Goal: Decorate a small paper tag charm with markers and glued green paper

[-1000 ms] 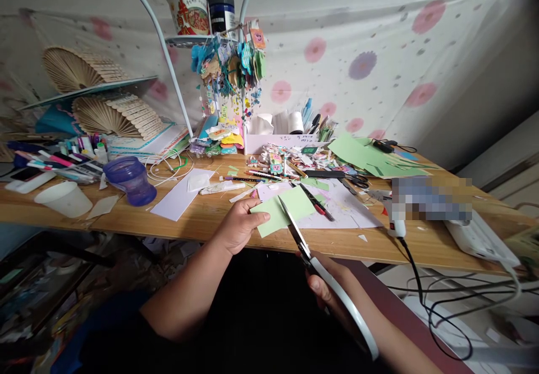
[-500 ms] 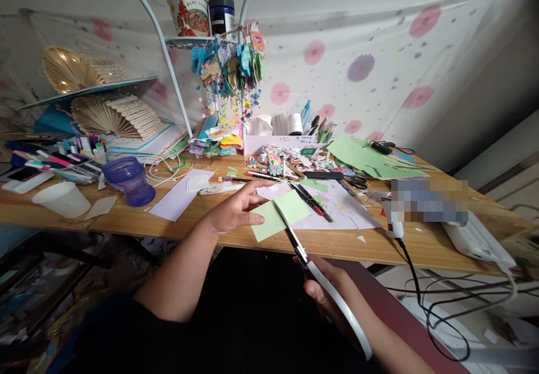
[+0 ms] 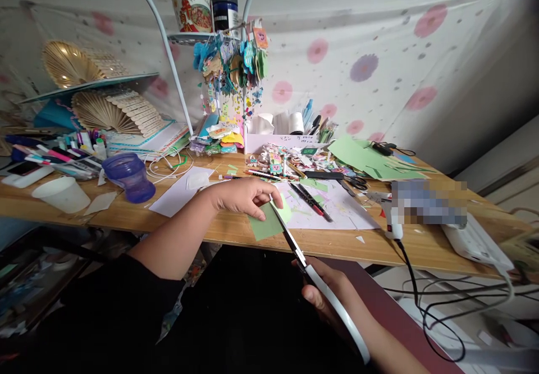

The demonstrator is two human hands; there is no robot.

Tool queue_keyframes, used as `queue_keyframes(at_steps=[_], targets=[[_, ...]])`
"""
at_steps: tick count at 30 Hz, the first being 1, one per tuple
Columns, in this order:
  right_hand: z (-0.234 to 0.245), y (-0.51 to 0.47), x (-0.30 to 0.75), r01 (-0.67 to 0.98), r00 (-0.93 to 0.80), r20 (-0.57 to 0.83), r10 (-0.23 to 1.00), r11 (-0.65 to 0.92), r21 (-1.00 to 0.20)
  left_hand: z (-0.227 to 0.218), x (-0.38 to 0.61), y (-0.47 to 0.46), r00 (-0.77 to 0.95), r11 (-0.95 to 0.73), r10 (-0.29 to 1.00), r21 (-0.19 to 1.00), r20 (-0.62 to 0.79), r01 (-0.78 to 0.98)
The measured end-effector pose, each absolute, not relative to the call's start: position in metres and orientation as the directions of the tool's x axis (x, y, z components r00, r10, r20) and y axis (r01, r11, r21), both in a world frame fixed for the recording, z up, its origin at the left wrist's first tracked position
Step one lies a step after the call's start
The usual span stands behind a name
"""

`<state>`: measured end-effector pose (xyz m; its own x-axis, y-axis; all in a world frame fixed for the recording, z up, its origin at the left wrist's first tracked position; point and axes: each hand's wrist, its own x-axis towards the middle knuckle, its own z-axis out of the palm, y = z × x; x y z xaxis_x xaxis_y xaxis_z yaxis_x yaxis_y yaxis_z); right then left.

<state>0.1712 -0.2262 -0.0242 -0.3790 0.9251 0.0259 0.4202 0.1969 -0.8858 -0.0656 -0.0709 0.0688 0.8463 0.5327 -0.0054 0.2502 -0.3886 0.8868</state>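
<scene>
Light green paper [image 3: 266, 229] hangs over the front edge of the wooden table. My left hand [image 3: 246, 197] is closed on it from above, fingers curled at its upper edge and thumb toward me. My right hand [image 3: 351, 301] grips a pair of scissors [image 3: 337, 302] by the pale handle. The scissor blades lie along the paper and point up toward my left fingertips. One part of the paper stands brighter on the right of the blades. Under and behind it is a white sheet [image 3: 349, 212] with green scraps, and two dark pens [image 3: 309, 203] rest there.
A purple cup [image 3: 130, 178] and a white cup [image 3: 61, 197] stand on the left, near many pens [image 3: 63, 163]. Large green sheets [image 3: 357, 158], black scissors [image 3: 357, 183] and a white power strip [image 3: 480, 245] with cables are on the right. Cutouts [image 3: 275, 160] lie at the back.
My left hand has moved right and turned over the paper, its fingers now by the blade tips. The paper's right part has folded or shifted inward. The scissors stay nearly in place.
</scene>
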Motion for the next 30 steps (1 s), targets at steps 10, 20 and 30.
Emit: queue_keyframes(at_steps=[10, 20, 30], targets=[[-0.022, -0.226, 0.172, 0.426, -0.371, 0.043, 0.928, 0.211, -0.88, 0.066, -0.059, -0.075, 0.763, -0.458, 0.637, 0.852, 0.115, 0.253], [-0.013, -0.231, 0.174, 0.317, -0.336, -0.023, 0.942, 0.089, -0.944, 0.039, -0.059, -0.085, 0.583, -0.11, 0.811, 0.991, 0.042, 0.082], [-0.007, -0.229, 0.186, 0.335, -0.317, -0.029, 0.948, 0.083, -0.939, 0.027, -0.057, -0.102, 0.405, 0.0, 0.913, 0.993, 0.05, -0.122]])
